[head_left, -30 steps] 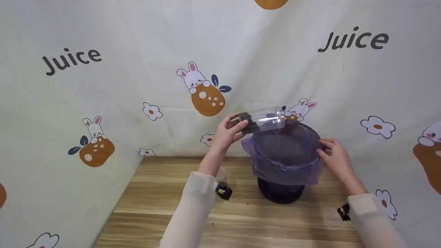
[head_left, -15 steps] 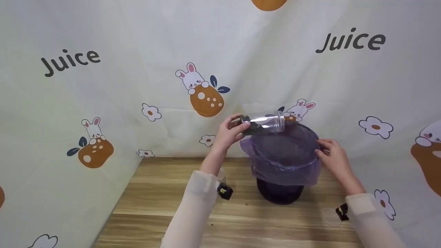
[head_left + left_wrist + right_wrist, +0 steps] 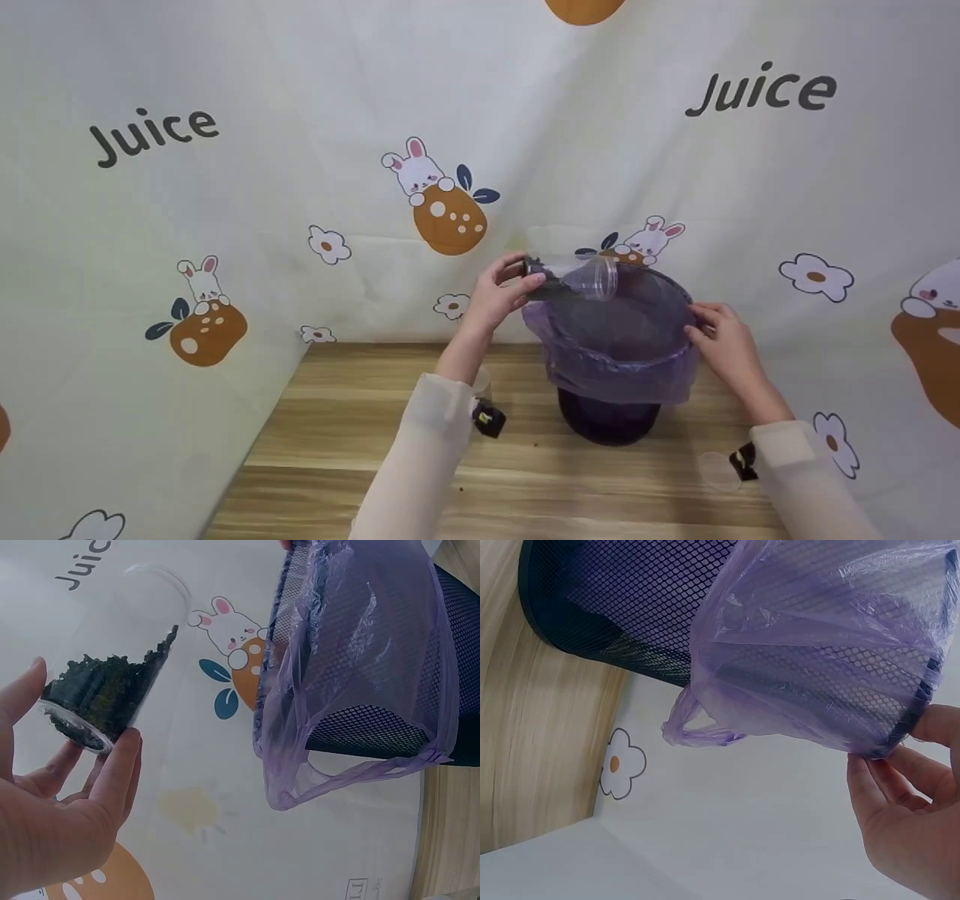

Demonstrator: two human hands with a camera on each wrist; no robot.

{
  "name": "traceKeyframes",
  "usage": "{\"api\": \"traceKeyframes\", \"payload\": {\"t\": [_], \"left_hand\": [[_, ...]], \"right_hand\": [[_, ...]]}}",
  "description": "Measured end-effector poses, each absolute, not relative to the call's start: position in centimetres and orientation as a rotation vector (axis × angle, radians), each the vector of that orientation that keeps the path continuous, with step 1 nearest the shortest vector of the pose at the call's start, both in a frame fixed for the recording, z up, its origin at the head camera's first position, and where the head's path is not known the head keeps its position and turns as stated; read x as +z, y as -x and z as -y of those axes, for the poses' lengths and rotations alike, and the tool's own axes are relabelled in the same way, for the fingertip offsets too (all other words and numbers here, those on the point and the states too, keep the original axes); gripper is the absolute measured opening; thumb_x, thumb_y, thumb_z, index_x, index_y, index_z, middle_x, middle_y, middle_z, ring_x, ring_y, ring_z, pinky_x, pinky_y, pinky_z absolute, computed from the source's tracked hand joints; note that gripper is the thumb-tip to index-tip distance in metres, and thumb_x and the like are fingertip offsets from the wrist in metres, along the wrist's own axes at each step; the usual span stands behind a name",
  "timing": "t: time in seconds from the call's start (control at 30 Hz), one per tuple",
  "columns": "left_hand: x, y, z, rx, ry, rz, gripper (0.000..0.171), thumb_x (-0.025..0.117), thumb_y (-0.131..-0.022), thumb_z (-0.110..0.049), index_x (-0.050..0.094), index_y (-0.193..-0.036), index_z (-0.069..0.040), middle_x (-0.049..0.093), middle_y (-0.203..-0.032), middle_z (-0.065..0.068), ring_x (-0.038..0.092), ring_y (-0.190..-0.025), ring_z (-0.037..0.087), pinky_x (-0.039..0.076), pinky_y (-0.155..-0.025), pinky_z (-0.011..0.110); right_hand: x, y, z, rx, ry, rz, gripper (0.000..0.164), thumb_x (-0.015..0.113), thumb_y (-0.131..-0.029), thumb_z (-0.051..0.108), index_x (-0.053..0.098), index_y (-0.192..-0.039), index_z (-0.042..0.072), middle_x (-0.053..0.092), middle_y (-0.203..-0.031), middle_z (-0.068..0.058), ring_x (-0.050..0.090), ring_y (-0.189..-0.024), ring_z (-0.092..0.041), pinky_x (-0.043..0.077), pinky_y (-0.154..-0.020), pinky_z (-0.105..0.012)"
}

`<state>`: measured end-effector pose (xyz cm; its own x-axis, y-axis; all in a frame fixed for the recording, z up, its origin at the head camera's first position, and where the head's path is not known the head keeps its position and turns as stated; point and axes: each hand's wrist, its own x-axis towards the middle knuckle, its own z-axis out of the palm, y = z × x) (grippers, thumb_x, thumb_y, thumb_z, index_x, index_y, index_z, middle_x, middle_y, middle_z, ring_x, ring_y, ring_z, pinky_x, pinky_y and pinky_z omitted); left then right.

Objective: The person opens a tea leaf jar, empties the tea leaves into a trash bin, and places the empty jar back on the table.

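Observation:
My left hand (image 3: pixel 495 296) grips a clear jar (image 3: pixel 589 277) around its base end. The jar lies almost level, its mouth over the left part of the bin's opening. Dark green dried leaves (image 3: pixel 112 686) fill its base end and slope along the lower side. A black mesh trash bin (image 3: pixel 609 420) stands upright, lined with a thin purple plastic bag (image 3: pixel 622 381) folded over the rim. The right hand (image 3: pixel 727 341) pinches the bin's rim and the bag's edge on the right side, thumb and fingers either side of it in the right wrist view.
A pale clear container (image 3: pixel 482 381) stands behind my left forearm. Near the right sleeve, a clear round lid (image 3: pixel 720 471) lies on the wooden table (image 3: pixel 360 420). Tiny dark specks dot the wood. A printed cloth (image 3: pixel 300 135) hangs close behind the bin.
The jar's mouth has dipped from slightly raised to about level. The leaves have slid from the base further along its lower side. The right hand stays at the rim.

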<state>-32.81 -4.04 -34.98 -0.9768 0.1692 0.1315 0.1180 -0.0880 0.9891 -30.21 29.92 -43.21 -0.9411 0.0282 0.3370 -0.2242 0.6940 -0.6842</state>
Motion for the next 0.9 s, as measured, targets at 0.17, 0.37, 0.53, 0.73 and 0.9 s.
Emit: {"api": "traceKeyframes", "payload": {"t": [0.17, 0.37, 0.53, 0.73, 0.9], "left_hand": [[-34.99, 32.69, 4.02, 2.243, -0.342, -2.124, 0.055, 0.068, -0.090, -0.007, 0.049, -0.141, 0.001, 0.052, -0.142, 0.025, 0.061, -0.117, 0.027, 0.054, -0.101, 0.041], [-34.94, 32.58, 4.17, 2.218, -0.322, -2.150, 0.054, 0.070, -0.090, -0.009, 0.051, -0.141, -0.004, 0.053, -0.143, 0.022, 0.060, -0.121, 0.029, 0.054, -0.102, 0.041], [-34.81, 32.52, 4.17, 2.216, -0.325, -2.149, 0.054, 0.070, -0.090, -0.008, 0.052, -0.141, -0.004, 0.053, -0.143, 0.022, 0.059, -0.125, 0.032, 0.053, -0.102, 0.041], [-34.81, 32.49, 4.12, 2.208, -0.330, -2.166, 0.054, 0.070, -0.090, -0.008, 0.053, -0.141, -0.004, 0.053, -0.143, 0.021, 0.057, -0.126, 0.032, 0.053, -0.102, 0.041], [-34.80, 32.45, 3.99, 2.198, -0.352, -2.196, 0.054, 0.070, -0.089, -0.009, 0.053, -0.140, -0.003, 0.053, -0.142, 0.022, 0.059, -0.125, 0.034, 0.055, -0.099, 0.039]], "right_hand": [[-43.32, 30.24, -30.06, 1.099, -0.148, 2.578, 0.041, 0.058, -0.095, 0.002, 0.054, -0.131, -0.017, 0.051, -0.132, -0.031, 0.054, -0.124, -0.047, 0.047, -0.103, -0.050], [-43.38, 30.23, -29.95, 1.111, -0.151, 2.574, 0.040, 0.058, -0.095, 0.002, 0.054, -0.130, -0.017, 0.051, -0.133, -0.031, 0.055, -0.124, -0.047, 0.049, -0.102, -0.044], [-43.26, 30.23, -29.81, 1.130, -0.144, 2.582, 0.041, 0.058, -0.095, 0.002, 0.053, -0.131, -0.017, 0.050, -0.134, -0.032, 0.053, -0.125, -0.049, 0.046, -0.104, -0.048], [-43.23, 30.24, -29.84, 1.128, -0.138, 2.596, 0.041, 0.056, -0.096, 0.001, 0.051, -0.133, -0.017, 0.048, -0.135, -0.033, 0.052, -0.126, -0.050, 0.044, -0.106, -0.053], [-43.30, 30.23, -29.92, 1.103, -0.137, 2.601, 0.042, 0.055, -0.096, 0.002, 0.050, -0.133, -0.017, 0.048, -0.134, -0.034, 0.052, -0.125, -0.051, 0.044, -0.105, -0.055]]}}
